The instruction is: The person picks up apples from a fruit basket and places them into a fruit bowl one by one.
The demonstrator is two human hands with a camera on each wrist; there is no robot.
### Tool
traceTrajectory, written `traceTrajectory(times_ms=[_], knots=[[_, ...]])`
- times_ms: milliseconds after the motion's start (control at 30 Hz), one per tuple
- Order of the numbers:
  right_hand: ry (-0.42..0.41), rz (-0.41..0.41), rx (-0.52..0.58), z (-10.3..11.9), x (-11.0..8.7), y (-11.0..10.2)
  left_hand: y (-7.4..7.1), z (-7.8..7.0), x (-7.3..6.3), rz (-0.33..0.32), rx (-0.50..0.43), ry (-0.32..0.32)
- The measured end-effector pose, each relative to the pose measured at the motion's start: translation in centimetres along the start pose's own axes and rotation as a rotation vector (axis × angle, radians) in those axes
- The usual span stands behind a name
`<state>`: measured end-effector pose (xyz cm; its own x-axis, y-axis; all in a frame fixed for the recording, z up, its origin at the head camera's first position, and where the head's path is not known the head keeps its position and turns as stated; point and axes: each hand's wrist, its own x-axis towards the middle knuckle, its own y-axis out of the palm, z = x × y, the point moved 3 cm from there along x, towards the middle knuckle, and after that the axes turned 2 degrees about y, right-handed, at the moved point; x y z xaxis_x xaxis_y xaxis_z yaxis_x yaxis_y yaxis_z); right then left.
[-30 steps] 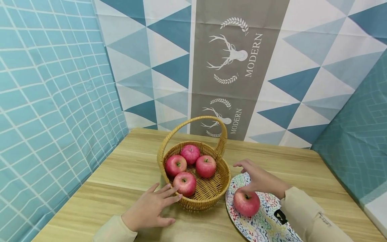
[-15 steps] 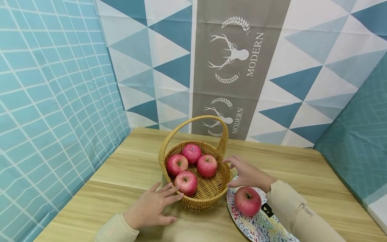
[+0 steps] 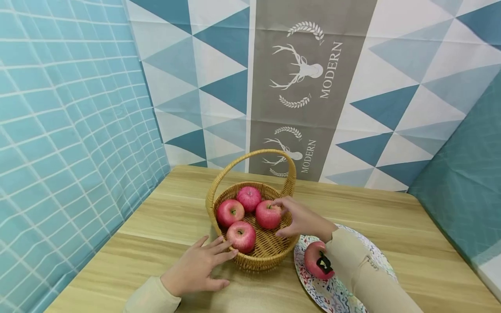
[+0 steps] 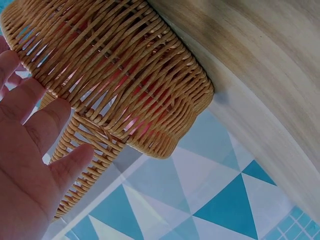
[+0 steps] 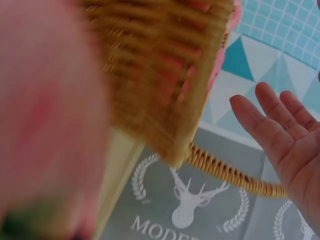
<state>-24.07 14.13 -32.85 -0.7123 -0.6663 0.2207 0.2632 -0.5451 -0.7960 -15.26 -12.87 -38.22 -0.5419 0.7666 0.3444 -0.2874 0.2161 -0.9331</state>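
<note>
A woven basket (image 3: 258, 262) with a tall handle holds several red apples, among them a front apple (image 3: 241, 237) and a right-hand apple (image 3: 267, 217). My left hand (image 3: 199, 270) lies at the basket's near left rim with fingers spread; in the left wrist view its fingertips meet the wicker edge (image 4: 55, 87). Over the basket's right side reaches my right hand (image 3: 307, 221), thumb and fingers apart, fingertips at the right-hand apple. Whether they touch it I cannot tell. The right wrist view shows that hand (image 5: 295, 145) holding nothing.
A white plate (image 3: 381, 252) with coloured squiggles stands right of the basket, bearing one apple (image 3: 312, 258), partly hidden by my right sleeve (image 3: 356, 261). The wooden table (image 3: 164, 208) is bounded by patterned cloth walls at the back and sides.
My right hand has moved left and away from me, from above the plate's apple to inside the basket's right rim. My left hand has stayed at the rim.
</note>
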Motion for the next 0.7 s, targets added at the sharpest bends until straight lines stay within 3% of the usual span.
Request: traceTrajectory(times_ms=[400,533,700], knots=[[0.011,0.083,0.082,0.8,2.1,2.1,0.2,-0.1,0.3,0.025,-0.03,-0.006],[-0.041,0.101,0.021,1.2,2.7,2.9,0.0,-0.1,0.2,0.016,-0.024,-0.009],[-0.036,0.141,-0.017,2.2,3.3,3.6,0.0,-0.1,-0.1,0.015,-0.014,-0.015]])
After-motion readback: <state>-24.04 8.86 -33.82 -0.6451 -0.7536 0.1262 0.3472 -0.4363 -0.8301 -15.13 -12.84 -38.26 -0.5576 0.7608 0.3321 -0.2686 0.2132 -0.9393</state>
